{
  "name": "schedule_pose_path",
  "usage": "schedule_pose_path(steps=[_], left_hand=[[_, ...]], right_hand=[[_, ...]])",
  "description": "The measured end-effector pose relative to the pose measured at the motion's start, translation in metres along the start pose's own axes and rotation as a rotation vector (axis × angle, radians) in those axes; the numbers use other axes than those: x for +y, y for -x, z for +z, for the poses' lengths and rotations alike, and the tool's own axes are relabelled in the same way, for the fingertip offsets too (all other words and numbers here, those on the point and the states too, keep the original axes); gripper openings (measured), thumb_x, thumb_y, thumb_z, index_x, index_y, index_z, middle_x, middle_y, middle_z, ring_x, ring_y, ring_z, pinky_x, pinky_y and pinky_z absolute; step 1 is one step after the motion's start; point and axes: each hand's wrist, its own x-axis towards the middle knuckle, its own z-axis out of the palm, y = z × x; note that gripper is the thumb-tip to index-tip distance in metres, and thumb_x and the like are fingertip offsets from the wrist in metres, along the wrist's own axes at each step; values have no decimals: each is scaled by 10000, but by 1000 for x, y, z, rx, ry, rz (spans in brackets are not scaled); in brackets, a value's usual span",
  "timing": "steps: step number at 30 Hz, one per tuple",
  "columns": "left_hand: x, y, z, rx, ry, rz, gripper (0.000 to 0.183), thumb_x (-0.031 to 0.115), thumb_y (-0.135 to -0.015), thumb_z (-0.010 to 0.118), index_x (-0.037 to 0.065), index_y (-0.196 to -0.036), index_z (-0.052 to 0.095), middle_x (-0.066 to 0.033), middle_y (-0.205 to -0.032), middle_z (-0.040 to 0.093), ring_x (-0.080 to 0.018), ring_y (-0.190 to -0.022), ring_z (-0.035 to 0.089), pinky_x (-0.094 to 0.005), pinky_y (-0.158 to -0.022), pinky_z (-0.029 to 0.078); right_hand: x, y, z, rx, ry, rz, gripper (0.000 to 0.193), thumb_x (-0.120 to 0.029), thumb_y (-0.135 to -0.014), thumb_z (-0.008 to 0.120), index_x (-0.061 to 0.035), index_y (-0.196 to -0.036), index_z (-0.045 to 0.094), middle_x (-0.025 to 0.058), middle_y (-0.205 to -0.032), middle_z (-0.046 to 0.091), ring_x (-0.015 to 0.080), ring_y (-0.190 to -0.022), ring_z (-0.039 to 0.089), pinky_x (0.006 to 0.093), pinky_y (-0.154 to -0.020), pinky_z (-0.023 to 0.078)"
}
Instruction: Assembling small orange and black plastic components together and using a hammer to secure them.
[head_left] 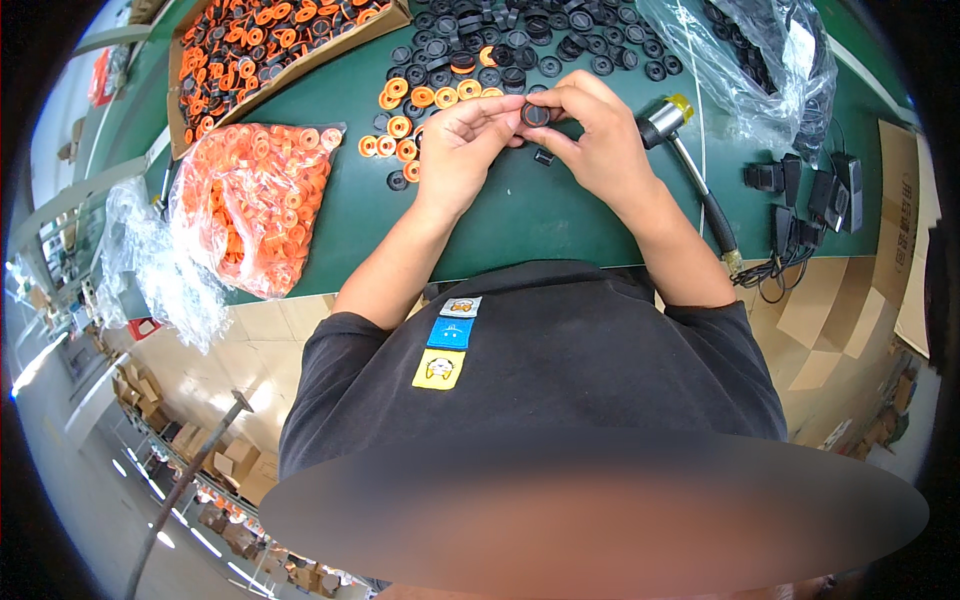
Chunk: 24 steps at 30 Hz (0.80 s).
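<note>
Between the fingertips of both hands is a small round black plastic cap (536,115). My left hand (467,142) pinches its left side, fingers closed. My right hand (597,132) grips it from the right with thumb and forefinger. Just under the hands a small black piece (544,157) lies on the green table (400,230). Orange ring-shaped parts (399,127) lie loose beside my left hand, some mixed with black ones. Beyond both hands spreads a heap of black round parts (600,45).
A cardboard box (290,75) of orange-and-black parts stands far left, with a clear bag of orange parts (255,200) nearer. Right of my right hand lies a mallet (690,160) with a yellow end. Clear plastic bags (765,70) and black adapters with cables (800,210) lie at right.
</note>
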Motion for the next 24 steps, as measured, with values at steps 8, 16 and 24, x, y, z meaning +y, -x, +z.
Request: schedule_pose_path(steps=[8,16,24], left_hand=[[-5,-3,0,-6,31,16,188,-21,-938,680,-60,-1122,669,-126,-1045,735,-134,-945,706,-252,-860,570],[-4,-1,3,-9,-21,96,326,-65,-935,649,-34,-1230,512,-135,-1099,709,-145,-974,692,-266,-877,565],[-10,-5,-1,-22,-76,123,312,-82,-919,668,48,-1079,432,-119,-1038,691,-139,-944,691,-254,-852,567]], right_hand=[[-1,2,3,-11,50,-43,354,-17,-752,831,-15,-1079,696,98,-945,625,216,-841,679,314,-741,569],[20,3,8,-62,-663,383,264,-27,-904,734,41,-1155,690,25,-1017,637,87,-871,664,246,-803,566],[23,-1,-2,-202,-653,516,231,-45,-930,706,43,-1143,687,74,-941,731,98,-796,673,240,-740,556]])
